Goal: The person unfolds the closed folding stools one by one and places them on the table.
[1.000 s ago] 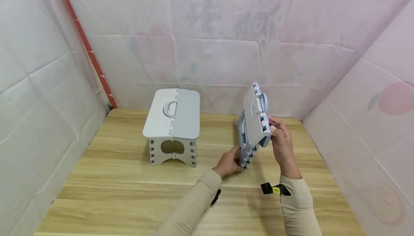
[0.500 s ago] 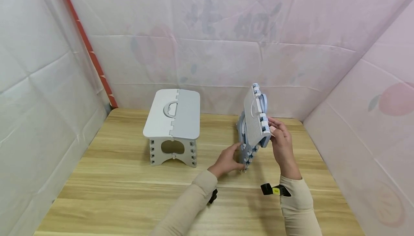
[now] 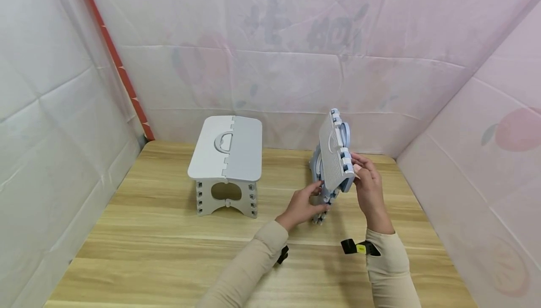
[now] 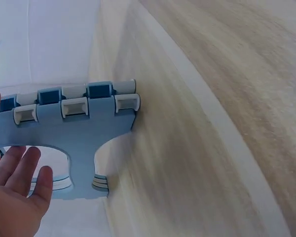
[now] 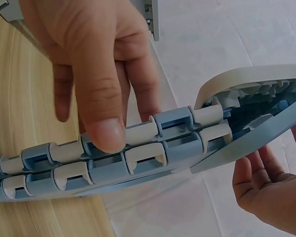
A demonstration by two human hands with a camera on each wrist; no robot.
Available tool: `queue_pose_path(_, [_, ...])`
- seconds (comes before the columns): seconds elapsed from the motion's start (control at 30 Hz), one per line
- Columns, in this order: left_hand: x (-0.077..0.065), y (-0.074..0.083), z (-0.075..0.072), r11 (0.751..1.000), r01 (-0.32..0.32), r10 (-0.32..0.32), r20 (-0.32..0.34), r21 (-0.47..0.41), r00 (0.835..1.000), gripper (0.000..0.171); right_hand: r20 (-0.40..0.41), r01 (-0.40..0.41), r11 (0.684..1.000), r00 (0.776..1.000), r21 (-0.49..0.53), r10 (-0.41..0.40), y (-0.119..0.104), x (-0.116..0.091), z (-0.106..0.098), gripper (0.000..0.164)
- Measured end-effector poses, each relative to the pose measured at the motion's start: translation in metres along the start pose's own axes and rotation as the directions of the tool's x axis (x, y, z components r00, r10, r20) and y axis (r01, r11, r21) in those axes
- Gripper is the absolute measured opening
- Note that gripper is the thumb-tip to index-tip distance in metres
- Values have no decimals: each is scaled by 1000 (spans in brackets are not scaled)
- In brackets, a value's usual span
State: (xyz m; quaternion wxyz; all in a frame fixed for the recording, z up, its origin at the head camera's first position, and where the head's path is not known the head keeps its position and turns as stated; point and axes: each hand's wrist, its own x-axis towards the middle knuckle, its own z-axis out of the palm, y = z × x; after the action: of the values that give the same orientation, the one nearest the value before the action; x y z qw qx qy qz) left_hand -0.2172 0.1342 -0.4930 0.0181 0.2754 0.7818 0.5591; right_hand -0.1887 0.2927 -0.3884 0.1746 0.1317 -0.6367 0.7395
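Observation:
A blue and white folding stool (image 3: 337, 153) stands on end at the right of the table in the head view, its seat halves folded and its legs flat together. My left hand (image 3: 301, 207) is at its lower hinged leg edge. In the right wrist view the left thumb (image 5: 107, 134) touches the hinge knuckles. The other left fingers (image 4: 22, 170) are loosely spread by the oval opening of the leg panel (image 4: 81, 153). At the seat's near right edge my right hand (image 3: 368, 188) grips, its fingertips (image 5: 259, 168) partly beneath the seat half.
A white and grey folding stool (image 3: 226, 148) stands unfolded on the wooden table (image 3: 169, 261), left of the hands. Fabric-like walls (image 3: 283, 78) enclose the back and both sides. A red strip (image 3: 114, 54) runs down the left corner.
My left hand has let go low on the leg edge and moved up along it, thumb now higher and fingers spread. The right hand and both stools stay in place.

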Motion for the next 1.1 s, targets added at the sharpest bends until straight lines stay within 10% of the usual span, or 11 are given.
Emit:
queue_pose_path(0.27, [2, 1, -3, 989, -18, 20, -12, 145, 1000, 55, 2, -4, 1000, 1000, -3, 4, 0, 1, 0, 28])
queue_pose_path(1.1, [4, 3, -3, 991, 24, -24, -4, 133, 1000, 49, 151, 102, 994, 984, -50, -94, 27, -34, -21, 51])
